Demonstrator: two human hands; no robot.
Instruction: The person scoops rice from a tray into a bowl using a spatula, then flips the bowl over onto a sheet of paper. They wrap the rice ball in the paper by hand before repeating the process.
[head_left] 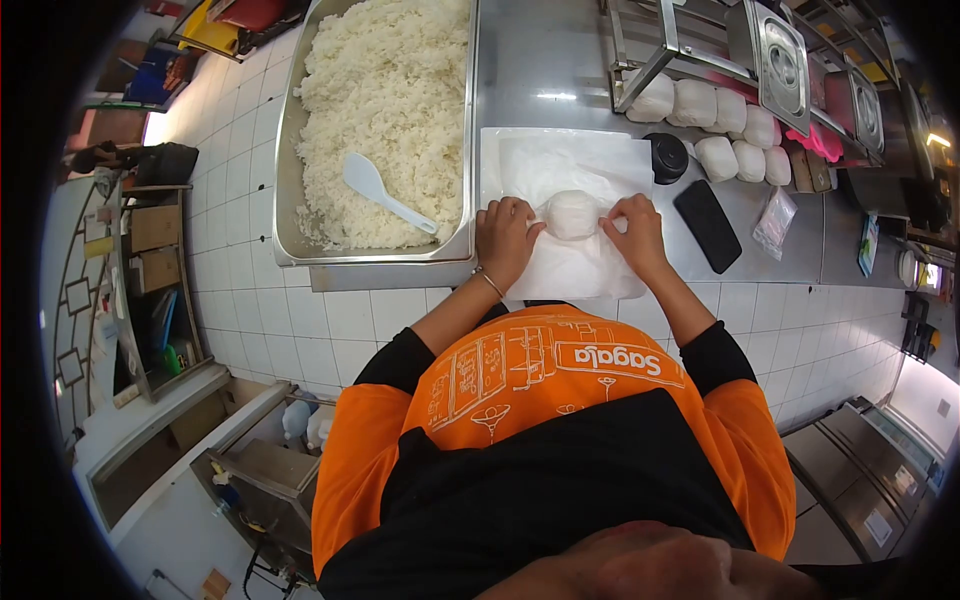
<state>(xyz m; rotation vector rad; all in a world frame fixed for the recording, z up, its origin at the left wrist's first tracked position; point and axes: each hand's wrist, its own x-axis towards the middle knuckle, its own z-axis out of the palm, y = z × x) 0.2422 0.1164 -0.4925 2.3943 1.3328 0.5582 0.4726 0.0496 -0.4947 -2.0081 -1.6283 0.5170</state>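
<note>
A round white bundle (571,215) in thin wrapping sits on white paper sheets (572,160) at the front of the steel counter. On its left, my left hand (507,238) pinches the wrapping edge, fingers curled together. My right hand (635,234) pinches the wrapping on the other side, close to the bundle. To the left stands a large metal tray (466,180) full of cooked rice (385,100). A white rice paddle (385,193) lies on the rice.
A black phone (708,226), a black round lid-like object (667,158) and a clear plastic packet (774,222) lie to the right. Several wrapped white bundles (715,158) sit under and beside a metal rack (655,75) at the back right.
</note>
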